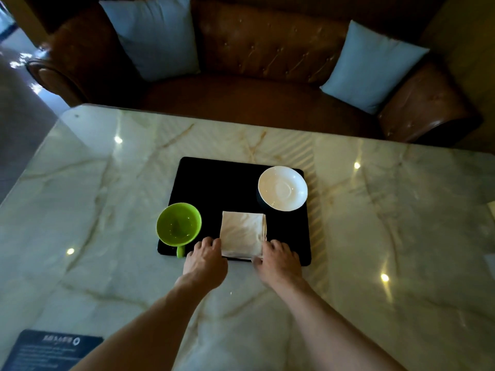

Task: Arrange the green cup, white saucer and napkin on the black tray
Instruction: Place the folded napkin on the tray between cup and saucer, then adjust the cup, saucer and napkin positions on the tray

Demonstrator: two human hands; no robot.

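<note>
Marble table (107, 183): napkin (242, 235) between both hands' fingers (207, 243).

The near corners of the napkin (243, 234) are covered by the fingers of the left hand (205, 261) and right hand (278, 262). The print on the dark card (51, 350), cut by the bottom edge, cannot be read. The sofa (267, 62) is cropped at the top.

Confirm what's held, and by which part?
The napkin: left hand at its near-left corner, right hand at its near-right corner.
</note>
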